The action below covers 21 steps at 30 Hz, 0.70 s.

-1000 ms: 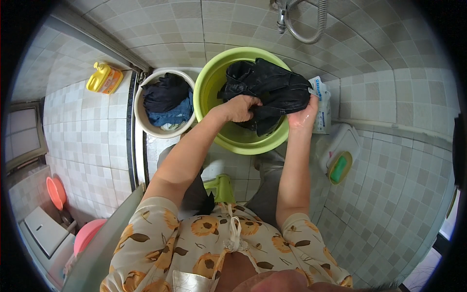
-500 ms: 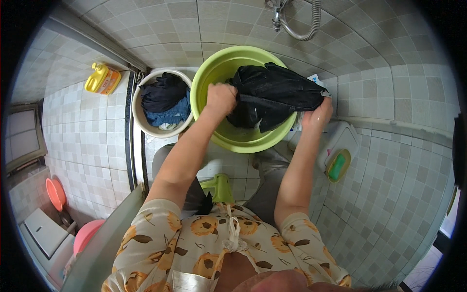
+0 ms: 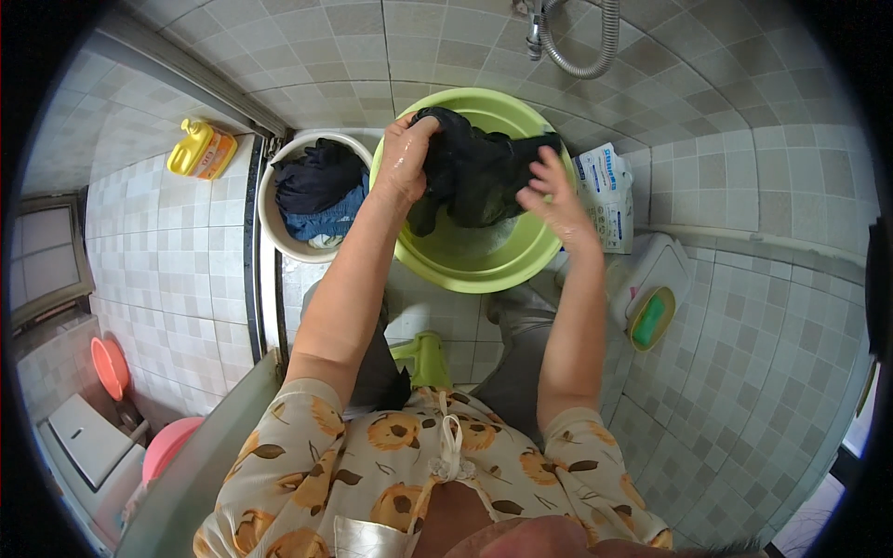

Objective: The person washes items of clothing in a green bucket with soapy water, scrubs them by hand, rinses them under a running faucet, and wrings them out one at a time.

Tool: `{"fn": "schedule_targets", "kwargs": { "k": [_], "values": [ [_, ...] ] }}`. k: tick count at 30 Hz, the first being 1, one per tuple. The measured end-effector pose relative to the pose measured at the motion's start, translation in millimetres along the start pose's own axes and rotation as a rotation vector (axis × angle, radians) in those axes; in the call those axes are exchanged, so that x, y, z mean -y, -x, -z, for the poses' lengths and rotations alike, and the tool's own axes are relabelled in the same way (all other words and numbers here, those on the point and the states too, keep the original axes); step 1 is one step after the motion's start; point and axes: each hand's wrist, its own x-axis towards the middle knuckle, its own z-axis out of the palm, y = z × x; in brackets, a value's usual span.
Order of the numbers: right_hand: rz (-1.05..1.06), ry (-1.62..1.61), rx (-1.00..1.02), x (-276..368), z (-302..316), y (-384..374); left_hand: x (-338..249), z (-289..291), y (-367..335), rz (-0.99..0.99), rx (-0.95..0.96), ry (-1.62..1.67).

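A wet black garment [image 3: 479, 172] hangs over and into a large lime-green basin [image 3: 474, 281], where some cloudy water shows. My left hand [image 3: 409, 153] is closed on the garment's upper left part, above the basin's left side. At the right rim, my right hand [image 3: 558, 200] is open, its fingers spread beside the garment's right end. Whether those fingertips touch the cloth I cannot tell. Both hands look wet.
Left of the basin stands a white tub [image 3: 267, 219] of dark clothes and denim. A white and blue packet [image 3: 609, 191] and a green block in a dish [image 3: 649, 319] lie to the right. A yellow jug [image 3: 200, 149] stands far left; a metal hose [image 3: 605, 51] hangs above.
My right hand has let go of the garment's right end and opened, moving left. My left hand has risen slightly with its part of the cloth. The garment is bunched more over the basin.
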Motion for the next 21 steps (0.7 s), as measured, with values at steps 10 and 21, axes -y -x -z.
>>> {"fn": "schedule_targets", "kwargs": {
  "k": [10, 21],
  "values": [
    [-0.005, 0.513, 0.205, -31, -53, -25, -4, -9, 9, 0.013, 0.118, -0.092],
    [0.063, -0.735, -0.261, -13, -9, -3, 17, 12, -28, -0.203, 0.029, -0.257]
  ]
}}
